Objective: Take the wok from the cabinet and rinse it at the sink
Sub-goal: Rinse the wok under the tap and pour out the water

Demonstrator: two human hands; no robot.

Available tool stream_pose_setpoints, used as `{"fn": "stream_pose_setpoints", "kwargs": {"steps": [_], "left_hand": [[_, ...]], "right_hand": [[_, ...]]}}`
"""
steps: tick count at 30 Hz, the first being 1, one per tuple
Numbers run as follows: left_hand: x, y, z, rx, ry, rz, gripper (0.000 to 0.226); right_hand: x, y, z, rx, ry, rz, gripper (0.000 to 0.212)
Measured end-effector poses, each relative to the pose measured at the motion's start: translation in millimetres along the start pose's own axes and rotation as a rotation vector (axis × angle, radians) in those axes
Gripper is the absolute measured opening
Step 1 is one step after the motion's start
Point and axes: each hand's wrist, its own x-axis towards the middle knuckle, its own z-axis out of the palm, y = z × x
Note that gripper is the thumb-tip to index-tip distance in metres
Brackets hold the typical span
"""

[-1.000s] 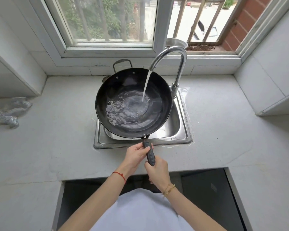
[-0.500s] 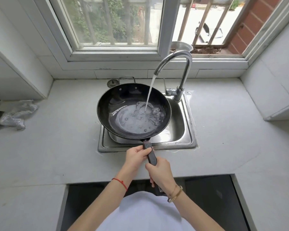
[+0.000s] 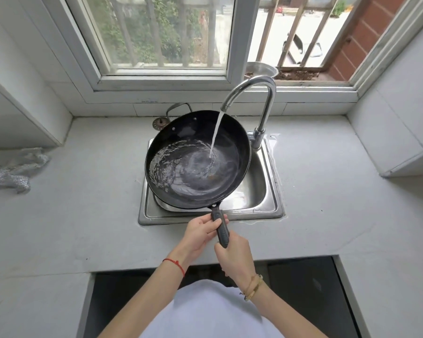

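Note:
A black wok (image 3: 198,135) hangs over the steel sink (image 3: 266,208), tilted down toward the left. Water pours from the curved chrome tap (image 3: 249,86) into its right half and pools against the left wall. My left hand (image 3: 200,230) grips the dark handle close to the bowl. My right hand (image 3: 235,257) holds the handle's near end, just behind the left one. A metal loop handle shows at the wok's far rim.
The pale counter (image 3: 83,203) surrounds the sink. A sink strainer (image 3: 160,123) lies behind the wok by the window sill. A silvery scouring cloth (image 3: 15,172) sits at far left. A metal bowl (image 3: 261,69) stands on the sill. A dark opening lies below the counter edge.
The wok has tipped to the left, and the water inside has swirled from the middle over to its left wall. Both hands have stayed on the handle.

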Motion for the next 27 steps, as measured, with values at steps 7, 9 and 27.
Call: {"fn": "stream_pose_setpoints", "kwargs": {"steps": [7, 9, 27], "left_hand": [[-5, 3, 6, 0.153, 0.143, 0.118, 0.018], [-5, 5, 6, 0.164, 0.169, 0.119, 0.012], [0, 0, -12, 0.02, 0.013, 0.007, 0.019]], "right_hand": [[3, -3, -4, 0.265, -0.12, 0.135, 0.011], [4, -6, -5, 0.29, -0.152, 0.145, 0.012], [-1, -7, 5, 0.117, -0.067, 0.067, 0.014]]}}
